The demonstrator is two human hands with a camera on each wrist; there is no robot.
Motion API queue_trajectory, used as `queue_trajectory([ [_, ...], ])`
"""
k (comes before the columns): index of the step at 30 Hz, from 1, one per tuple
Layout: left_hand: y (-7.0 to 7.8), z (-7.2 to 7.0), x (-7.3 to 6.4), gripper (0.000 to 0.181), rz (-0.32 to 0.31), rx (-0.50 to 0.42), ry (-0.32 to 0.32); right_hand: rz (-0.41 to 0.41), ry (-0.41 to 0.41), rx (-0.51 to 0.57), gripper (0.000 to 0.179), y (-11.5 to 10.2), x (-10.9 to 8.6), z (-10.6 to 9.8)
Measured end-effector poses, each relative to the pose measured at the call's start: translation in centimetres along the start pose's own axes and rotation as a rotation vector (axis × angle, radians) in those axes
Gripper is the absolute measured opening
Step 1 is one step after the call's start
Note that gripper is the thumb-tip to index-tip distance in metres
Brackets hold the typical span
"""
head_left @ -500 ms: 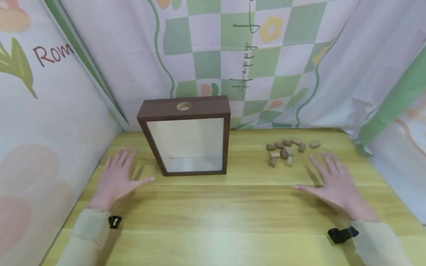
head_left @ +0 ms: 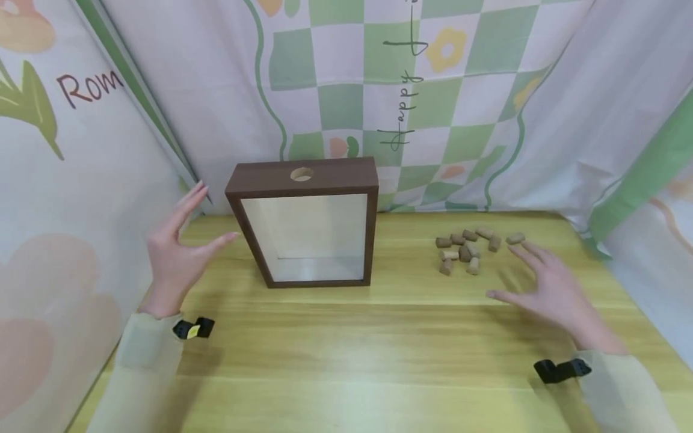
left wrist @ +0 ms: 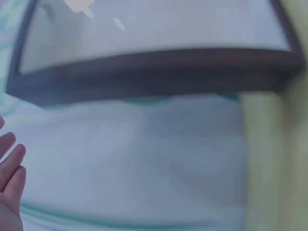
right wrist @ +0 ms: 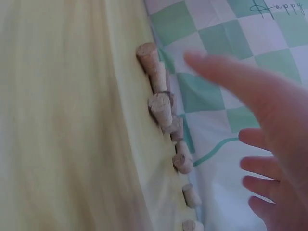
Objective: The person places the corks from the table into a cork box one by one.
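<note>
A dark brown wooden shadow-box frame (head_left: 303, 180) with a clear front and a round hole in its top stands upright on the table. My left hand (head_left: 175, 255) is raised to the left of it, thumb spread from the fingers and pointing at the box's side, holding nothing. Several small corks (head_left: 465, 249) lie in a loose cluster right of the box. Beside that cluster, my right hand (head_left: 552, 294) hovers with thumb and fingers apart and nothing between them. In the right wrist view the corks (right wrist: 161, 108) appear past the extended thumb.
The wooden table (head_left: 335, 355) extends in front of the box. A patterned curtain (head_left: 335, 102) hangs close behind the box and corks, and a white printed cloth (head_left: 65, 240) walls the left side. Each sleeved wrist wears a black camera strap (head_left: 563, 371).
My left hand has lifted from near the table and turned on its side, its thumb moving up toward the box. The right hand has turned slightly, its fingers drawing closer together.
</note>
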State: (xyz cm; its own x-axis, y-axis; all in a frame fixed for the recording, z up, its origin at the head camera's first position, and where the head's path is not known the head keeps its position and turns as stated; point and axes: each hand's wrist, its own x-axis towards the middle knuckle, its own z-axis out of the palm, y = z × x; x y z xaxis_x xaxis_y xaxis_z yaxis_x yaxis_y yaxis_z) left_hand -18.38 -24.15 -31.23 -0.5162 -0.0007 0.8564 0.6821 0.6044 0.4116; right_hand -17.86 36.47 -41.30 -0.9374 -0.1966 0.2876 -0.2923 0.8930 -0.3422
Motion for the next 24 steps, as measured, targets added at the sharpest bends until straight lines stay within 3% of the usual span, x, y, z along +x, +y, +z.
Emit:
queue_trajectory([
  [3, 2.5, 0.9, 2.0, 0.088, 0.054, -0.024, 0.058, 0.013, 0.011, 0.065, 0.098, -0.6, 0.6, 0.0],
  [6, 3.5, 1.8, 3.5, 0.084, 0.092, -0.065, 0.077, 0.025, 0.021, 0.103, 0.083, -1.1, 1.3, 0.5],
  [11, 4.4, 3.3, 5.2, 0.063, 0.145, -0.149, 0.05, 0.107, -0.006, 0.16, 0.072, -1.5, 2.5, 2.0],
  [14, 4.7, 3.9, 5.7, 0.066, 0.157, -0.162, 0.008, 0.15, -0.008, 0.192, 0.067, -1.7, 3.1, 3.1],
  [18, 4.4, 4.8, 5.9, 0.071, 0.155, -0.145, -0.024, 0.183, 0.019, 0.208, 0.061, -1.9, 3.6, 4.2],
  [24, 1.9, 6.1, 5.6, 0.07, 0.177, -0.151, -0.072, 0.216, 0.057, 0.2, 0.056, -2.1, 3.9, 5.1],
])
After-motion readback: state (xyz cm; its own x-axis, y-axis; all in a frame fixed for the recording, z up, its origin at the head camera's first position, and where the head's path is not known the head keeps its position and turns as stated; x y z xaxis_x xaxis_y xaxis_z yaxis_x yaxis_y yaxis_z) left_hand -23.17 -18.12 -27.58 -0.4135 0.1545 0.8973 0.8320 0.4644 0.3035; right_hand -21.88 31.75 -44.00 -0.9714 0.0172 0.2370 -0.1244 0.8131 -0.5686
